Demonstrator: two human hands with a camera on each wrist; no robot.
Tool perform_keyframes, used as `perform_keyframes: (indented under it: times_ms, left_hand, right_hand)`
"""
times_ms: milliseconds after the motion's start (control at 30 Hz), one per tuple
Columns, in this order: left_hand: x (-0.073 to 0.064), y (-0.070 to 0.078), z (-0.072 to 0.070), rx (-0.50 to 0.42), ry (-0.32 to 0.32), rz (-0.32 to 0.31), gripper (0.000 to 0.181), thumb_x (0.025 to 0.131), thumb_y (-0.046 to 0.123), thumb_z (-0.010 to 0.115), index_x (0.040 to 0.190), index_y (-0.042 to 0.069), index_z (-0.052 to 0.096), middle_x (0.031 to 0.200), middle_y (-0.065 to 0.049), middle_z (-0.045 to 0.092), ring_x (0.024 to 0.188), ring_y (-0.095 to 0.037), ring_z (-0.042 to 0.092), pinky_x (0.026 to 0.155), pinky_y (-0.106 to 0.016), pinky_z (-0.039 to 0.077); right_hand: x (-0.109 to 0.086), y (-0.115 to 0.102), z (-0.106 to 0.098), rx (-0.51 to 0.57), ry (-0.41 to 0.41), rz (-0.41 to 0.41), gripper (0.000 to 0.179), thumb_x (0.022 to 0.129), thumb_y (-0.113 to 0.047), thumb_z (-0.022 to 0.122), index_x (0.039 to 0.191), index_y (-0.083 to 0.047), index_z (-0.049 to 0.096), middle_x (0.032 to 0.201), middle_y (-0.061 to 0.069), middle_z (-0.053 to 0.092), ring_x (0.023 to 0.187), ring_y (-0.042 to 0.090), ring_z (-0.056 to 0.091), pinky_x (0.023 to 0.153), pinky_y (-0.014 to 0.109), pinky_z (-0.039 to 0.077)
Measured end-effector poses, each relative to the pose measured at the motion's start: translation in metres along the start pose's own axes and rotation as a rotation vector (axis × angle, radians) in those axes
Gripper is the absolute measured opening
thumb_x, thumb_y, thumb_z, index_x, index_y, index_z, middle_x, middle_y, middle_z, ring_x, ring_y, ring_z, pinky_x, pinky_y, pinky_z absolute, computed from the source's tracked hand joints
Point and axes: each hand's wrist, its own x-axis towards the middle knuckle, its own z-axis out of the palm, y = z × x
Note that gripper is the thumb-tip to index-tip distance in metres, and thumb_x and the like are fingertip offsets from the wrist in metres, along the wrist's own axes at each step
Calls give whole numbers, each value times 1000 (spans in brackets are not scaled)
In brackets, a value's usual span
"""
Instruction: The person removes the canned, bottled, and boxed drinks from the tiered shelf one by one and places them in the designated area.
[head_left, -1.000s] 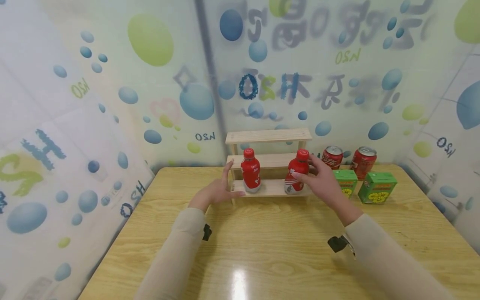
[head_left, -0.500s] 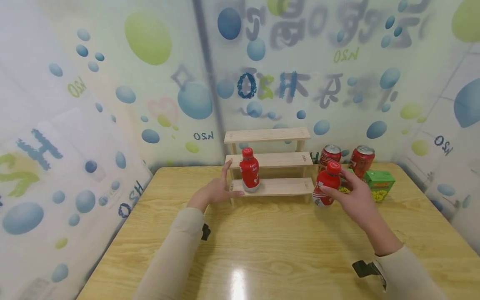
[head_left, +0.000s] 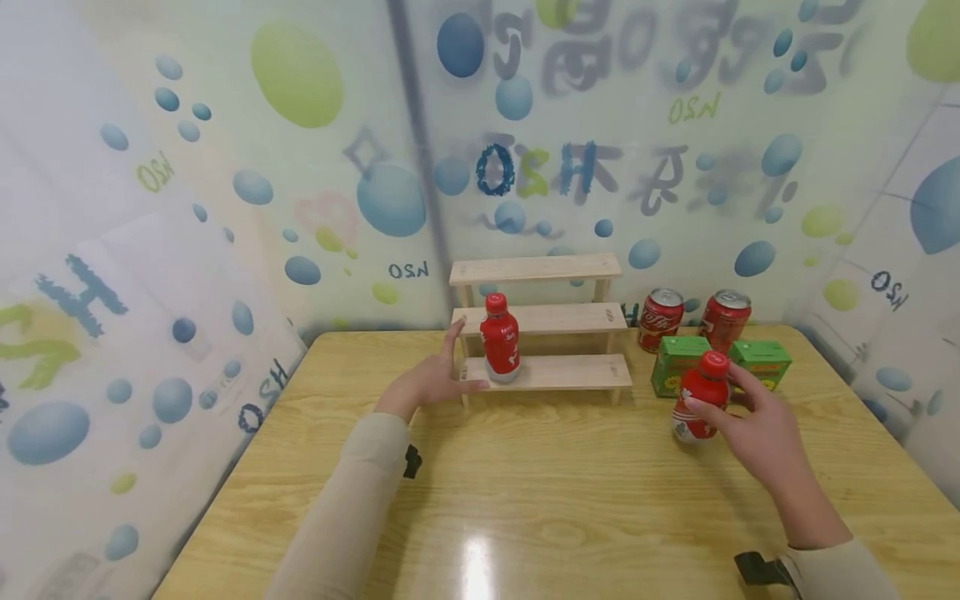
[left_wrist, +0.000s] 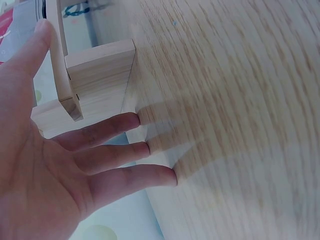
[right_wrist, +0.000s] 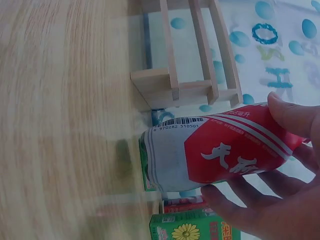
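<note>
In the head view, my right hand grips a red plastic bottle with a red cap, thumb in front and fingers behind. The right wrist view shows the label and pale bottom of this bottle, close above the table. My left hand is at the left end of a three-tier wooden rack, its thumb touching the lowest tier. In the left wrist view, the fingers of this hand are extended beside the rack's side. A second red bottle stands upright on the lowest tier, near the left end.
Two red cans stand at the back right of the wooden table. Before them are two green cartons, one partly behind the gripped bottle. A patterned wall rises behind the rack.
My right hand has lifted the bottle off the right part of the lowest tier and carried it right and towards me, in front of the cartons. My left hand stays at the rack.
</note>
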Motion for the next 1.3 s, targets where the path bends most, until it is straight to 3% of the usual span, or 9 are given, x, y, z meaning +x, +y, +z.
perform_keyframes:
  times_ms: [267, 467, 567, 700, 800, 967, 1133, 1200, 1300]
  left_hand:
    - [-2, 1, -2, -8, 12, 4, 127, 87, 68, 78, 166, 45, -20, 136, -25, 70, 123, -42, 71, 115, -59, 52]
    - [-3, 0, -2, -11, 16, 0, 126, 87, 67, 78, 166, 46, -18, 135, -23, 71, 121, -39, 72, 114, -58, 53]
    - [-3, 0, -1, -5, 10, 0, 126, 87, 67, 78, 166, 45, -18, 137, -24, 69, 119, -37, 72, 114, -57, 53]
    - [-3, 0, -2, 8, 8, -2, 127, 87, 67, 78, 166, 45, -19, 128, -23, 73, 109, -33, 73, 110, -55, 56]
    - [-4, 1, -3, 1, 17, -7, 126, 88, 66, 78, 166, 45, -18, 122, -21, 74, 107, -33, 74, 108, -54, 57]
    - [-5, 1, -1, -21, 21, -11, 126, 87, 65, 79, 167, 46, -17, 132, -22, 72, 117, -37, 73, 111, -57, 55]
    - [-5, 1, 1, -29, 19, -10, 126, 88, 64, 79, 167, 46, -17, 141, -24, 68, 124, -41, 70, 114, -58, 53]
    - [-5, 1, 1, -36, 19, -4, 125, 88, 64, 79, 167, 46, -17, 143, -25, 66, 127, -43, 69, 115, -59, 51]
    - [-4, 1, 1, -39, 21, 2, 125, 88, 65, 79, 166, 46, -17, 143, -25, 66, 128, -44, 68, 115, -60, 51]
  right_hand:
    - [0, 3, -2, -10, -13, 26, 83, 101, -38, 74, 163, 1, 36, 153, 38, 49, 133, 61, 53, 83, 44, 64]
    - [-2, 6, 0, -31, -18, 3, 83, 99, -35, 77, 160, 4, 38, 147, 39, 54, 129, 61, 56, 79, 37, 62]
    - [-3, 9, 0, -39, -21, 9, 81, 100, -35, 76, 159, 6, 38, 147, 39, 53, 128, 61, 56, 86, 49, 63]
    - [-3, 14, -1, -39, -33, 28, 82, 102, -38, 72, 160, 6, 34, 150, 39, 48, 130, 62, 53, 95, 66, 58]
    - [-2, 15, -2, -35, -50, 29, 83, 102, -38, 71, 161, 6, 32, 153, 40, 46, 131, 63, 52, 97, 67, 57]
    - [-1, 14, -3, 37, -81, 31, 93, 102, -38, 72, 167, 2, 17, 160, 40, 36, 141, 64, 42, 110, 74, 45]
    - [-11, -5, -6, 78, 78, -64, 96, 99, -33, 77, 170, -11, 16, 170, 32, 29, 153, 59, 29, 117, 81, 27]
    - [-17, -20, -5, 60, 181, -155, 87, 96, -24, 80, 167, -12, 30, 168, 26, 36, 151, 54, 34, 123, 71, 34]
    - [-21, -46, 0, 68, 254, -279, 76, 94, -13, 82, 160, -15, 45, 162, 17, 47, 145, 46, 45, 122, 31, 44]
